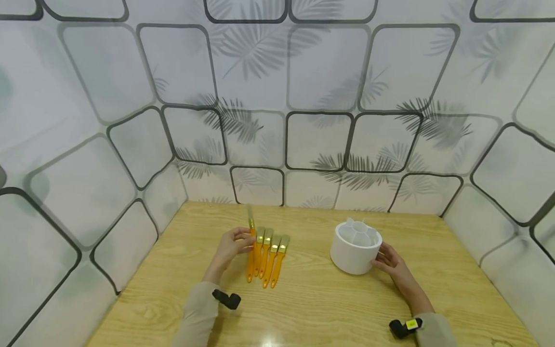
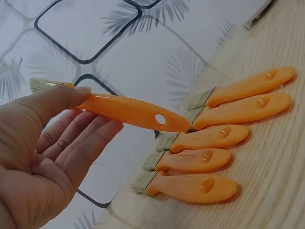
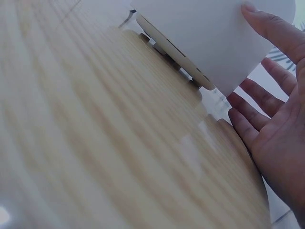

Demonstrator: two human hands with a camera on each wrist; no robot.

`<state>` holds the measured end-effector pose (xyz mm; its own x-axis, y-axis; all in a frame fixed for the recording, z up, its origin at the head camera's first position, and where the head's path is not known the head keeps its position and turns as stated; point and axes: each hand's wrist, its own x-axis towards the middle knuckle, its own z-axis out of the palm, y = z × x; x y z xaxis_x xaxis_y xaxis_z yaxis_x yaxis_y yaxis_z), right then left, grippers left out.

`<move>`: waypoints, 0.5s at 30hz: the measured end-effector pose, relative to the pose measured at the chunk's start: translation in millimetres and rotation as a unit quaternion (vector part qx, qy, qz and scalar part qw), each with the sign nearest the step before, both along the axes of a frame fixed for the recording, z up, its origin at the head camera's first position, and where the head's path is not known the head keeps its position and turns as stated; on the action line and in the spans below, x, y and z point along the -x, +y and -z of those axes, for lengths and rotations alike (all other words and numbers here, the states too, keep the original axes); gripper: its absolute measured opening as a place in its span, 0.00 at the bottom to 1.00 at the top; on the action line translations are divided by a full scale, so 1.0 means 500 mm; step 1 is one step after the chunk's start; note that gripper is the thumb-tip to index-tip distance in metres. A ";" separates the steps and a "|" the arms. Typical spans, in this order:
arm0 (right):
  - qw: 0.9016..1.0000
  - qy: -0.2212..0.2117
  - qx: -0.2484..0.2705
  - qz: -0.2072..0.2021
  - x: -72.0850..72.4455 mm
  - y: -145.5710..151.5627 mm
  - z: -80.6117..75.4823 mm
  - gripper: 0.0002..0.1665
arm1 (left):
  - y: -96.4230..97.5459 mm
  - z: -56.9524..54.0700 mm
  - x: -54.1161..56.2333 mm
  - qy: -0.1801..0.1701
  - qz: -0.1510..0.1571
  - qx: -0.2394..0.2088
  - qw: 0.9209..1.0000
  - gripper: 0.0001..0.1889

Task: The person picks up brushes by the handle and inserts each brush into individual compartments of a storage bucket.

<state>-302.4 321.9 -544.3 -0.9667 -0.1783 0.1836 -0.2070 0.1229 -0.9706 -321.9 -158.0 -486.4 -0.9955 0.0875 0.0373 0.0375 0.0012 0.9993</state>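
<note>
My left hand (image 1: pixel 233 246) pinches a paintbrush (image 2: pixel 136 112) with an orange handle between thumb and fingers. The brush is raised, bristles pointing away. Several similar paintbrushes (image 1: pixel 270 260) lie side by side on the table just right of that hand, pale bristles toward the far wall. On the right stands a white round organizer (image 1: pixel 353 258) with a clear, petal-shaped divider (image 1: pixel 360 233) inside its rim. My right hand (image 1: pixel 392 265) rests against the organizer's right side, its thumb (image 3: pixel 271 26) on the white wall and the other fingers mostly straight near the lower edge.
The light wood table (image 1: pixel 321 308) runs back to a wall covering (image 1: pixel 321 140) with dark rounded outlines and leaf prints, which also encloses both sides. Small black devices are strapped at both wrists, over beige sleeves (image 1: pixel 197 313).
</note>
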 end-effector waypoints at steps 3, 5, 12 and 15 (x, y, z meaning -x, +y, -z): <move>1.000 0.004 0.003 -0.001 -0.001 0.000 0.001 0.35 | 0.005 -0.004 0.001 0.006 0.000 -0.001 1.000 0.20; 1.000 0.005 0.003 -0.001 -0.001 0.000 0.001 0.35 | 0.007 -0.005 0.001 0.007 -0.001 -0.005 1.000 0.20; 1.000 0.000 0.000 0.002 -0.001 0.001 0.001 0.36 | 0.018 -0.004 0.002 0.014 0.003 -0.016 1.000 0.19; 1.000 0.001 0.005 0.001 -0.001 0.001 -0.001 0.35 | 0.026 -0.001 0.004 0.018 0.007 -0.016 1.000 0.19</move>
